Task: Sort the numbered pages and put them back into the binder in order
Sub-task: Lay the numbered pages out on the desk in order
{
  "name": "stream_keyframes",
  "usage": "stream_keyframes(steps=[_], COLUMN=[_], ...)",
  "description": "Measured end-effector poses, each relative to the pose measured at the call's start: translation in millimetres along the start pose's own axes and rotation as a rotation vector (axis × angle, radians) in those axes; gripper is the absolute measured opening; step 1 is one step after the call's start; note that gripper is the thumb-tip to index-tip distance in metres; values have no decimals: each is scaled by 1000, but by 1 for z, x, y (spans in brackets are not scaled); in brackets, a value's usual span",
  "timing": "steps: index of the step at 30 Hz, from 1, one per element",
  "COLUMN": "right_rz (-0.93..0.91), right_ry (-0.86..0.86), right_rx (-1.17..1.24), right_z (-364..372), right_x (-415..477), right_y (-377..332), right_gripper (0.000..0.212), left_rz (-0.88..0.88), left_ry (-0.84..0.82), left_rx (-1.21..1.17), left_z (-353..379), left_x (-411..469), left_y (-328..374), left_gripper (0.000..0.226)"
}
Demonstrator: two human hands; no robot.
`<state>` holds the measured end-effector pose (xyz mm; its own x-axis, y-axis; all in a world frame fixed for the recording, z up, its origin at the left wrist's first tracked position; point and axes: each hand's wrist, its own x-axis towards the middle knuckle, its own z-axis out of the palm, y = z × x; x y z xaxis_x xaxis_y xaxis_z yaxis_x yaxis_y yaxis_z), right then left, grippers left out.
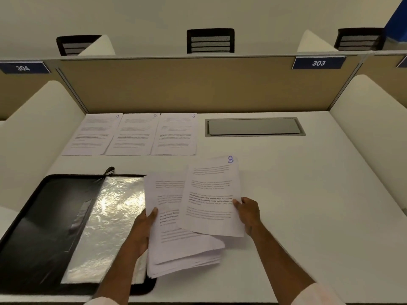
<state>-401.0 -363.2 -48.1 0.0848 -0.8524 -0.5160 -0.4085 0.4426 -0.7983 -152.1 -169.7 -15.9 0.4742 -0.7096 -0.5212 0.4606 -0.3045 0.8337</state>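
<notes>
Three printed pages lie side by side at the back left of the desk: page 1 point(92, 135), page 2 point(133, 135) and page 3 point(176, 135). A black zip binder point(44, 227) lies open at the front left, showing a shiny clear sleeve point(110, 216). My left hand point(143, 227) grips the left edge of a stack of several pages point(176, 249) held above the desk. My right hand point(247, 213) pinches the right edge of page 8 point(211, 194), lifted off the top of the stack and shifted right.
A grey cable-tray lid point(253, 126) is set into the white desk point(308, 194) at the back right. Tan partition point(198, 84) behind, white side dividers left and right. Blue labels 304 point(23, 67) and 303 point(318, 62). Chairs beyond the partition.
</notes>
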Motion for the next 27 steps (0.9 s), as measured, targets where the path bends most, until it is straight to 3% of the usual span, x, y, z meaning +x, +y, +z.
stream_keyframes(steps=[3, 11, 14, 16, 19, 21, 24, 27], right_rz=[-8, -3, -169, -243, 14, 106, 124, 90], right_ry=[89, 190, 336, 190, -449, -721, -719, -611], right_rx=[-106, -269, -317, -204, 58, 201, 290, 97], right_z=[-13, -23, -10, 6, 34, 47, 56, 62], right_x=[10, 21, 3, -14, -47, -61, -66, -64], right_y=[5, 1, -10, -22, -40, -37, -25, -8], right_gripper=[16, 43, 51, 48, 66, 63, 53, 46], left_rz=[-15, 2, -1, 5, 16, -1, -29, -50], left_ry=[16, 43, 48, 26, -11, -29, -9, 23], left_rx=[2, -18, -52, -61, -54, -39, -18, 119], left_z=[-26, -68, -70, -61, -42, -36, -47, -66], left_x=[-2, -10, -11, -10, -7, -6, -8, -16], left_y=[7, 32, 39, 42, 44, 42, 35, 22], left_gripper=[32, 36, 36, 35, 36, 37, 36, 33])
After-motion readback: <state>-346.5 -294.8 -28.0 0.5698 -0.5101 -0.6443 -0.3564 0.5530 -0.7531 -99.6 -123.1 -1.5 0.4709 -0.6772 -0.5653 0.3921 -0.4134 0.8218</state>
